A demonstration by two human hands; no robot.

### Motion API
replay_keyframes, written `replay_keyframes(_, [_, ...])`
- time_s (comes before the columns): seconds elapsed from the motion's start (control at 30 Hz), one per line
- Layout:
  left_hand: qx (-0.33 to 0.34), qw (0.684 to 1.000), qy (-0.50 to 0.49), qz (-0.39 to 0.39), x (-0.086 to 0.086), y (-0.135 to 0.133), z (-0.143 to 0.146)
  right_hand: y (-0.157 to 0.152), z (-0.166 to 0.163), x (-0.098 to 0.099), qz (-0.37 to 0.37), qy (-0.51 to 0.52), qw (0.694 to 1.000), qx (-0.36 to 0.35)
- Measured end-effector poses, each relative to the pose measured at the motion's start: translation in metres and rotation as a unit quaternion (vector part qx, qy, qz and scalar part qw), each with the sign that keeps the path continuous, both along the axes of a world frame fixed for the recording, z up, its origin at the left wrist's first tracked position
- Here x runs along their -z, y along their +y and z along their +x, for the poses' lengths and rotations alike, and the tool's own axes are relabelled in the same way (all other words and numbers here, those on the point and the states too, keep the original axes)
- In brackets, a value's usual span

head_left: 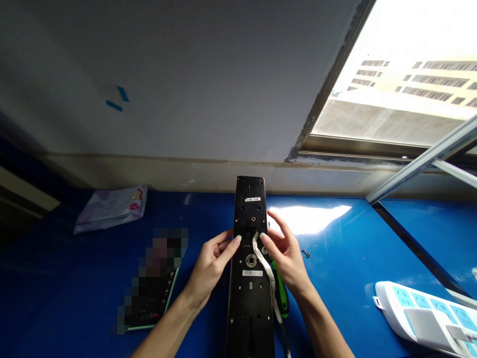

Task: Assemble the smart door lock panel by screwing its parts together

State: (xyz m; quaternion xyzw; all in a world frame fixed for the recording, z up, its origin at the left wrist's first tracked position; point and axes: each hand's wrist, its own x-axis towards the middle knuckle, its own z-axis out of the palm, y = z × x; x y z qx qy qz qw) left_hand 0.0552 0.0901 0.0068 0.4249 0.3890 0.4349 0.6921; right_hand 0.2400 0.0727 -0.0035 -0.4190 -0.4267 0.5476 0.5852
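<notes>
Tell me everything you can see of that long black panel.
The black panel is long and narrow, perhaps metal. Its face has small holes, two pale labels, the upper starting "CE", and a round metallic fitting with a square centre. A white cable emerges from its face and trails down the right side. Its far end points toward the wall; the near end is cropped. The left grip and right grip hold its sides. Whether it touches the blue table is unclear.

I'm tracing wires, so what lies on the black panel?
The black panel carries a white cable, upper label and lower label; left hand and right hand rest thumbs there. Whatever these cover is hidden.
</notes>
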Motion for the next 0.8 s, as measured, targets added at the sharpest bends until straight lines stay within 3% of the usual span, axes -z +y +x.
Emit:
replay_keyframes(0.27, [-0.010, 1.000, 0.012, -0.005, 0.0023, 0.0020, 0.0007, 0.0010, -0.0021, -0.0019, -0.018, 0.005, 1.000, 0.016])
replay_keyframes(0.57, [0.008, 1.000, 0.002, -0.016, 0.0014, 0.0021, -0.0025, -0.0003, 0.0014, -0.0074, -0.020, 0.029, 0.999, -0.021])
replay_keyframes(0.8, [-0.014, 1.000, 0.018, -0.007, -0.0003, -0.0006, 0.0007, -0.0002, -0.0002, -0.0043, -0.035, 0.006, 0.999, 0.006])
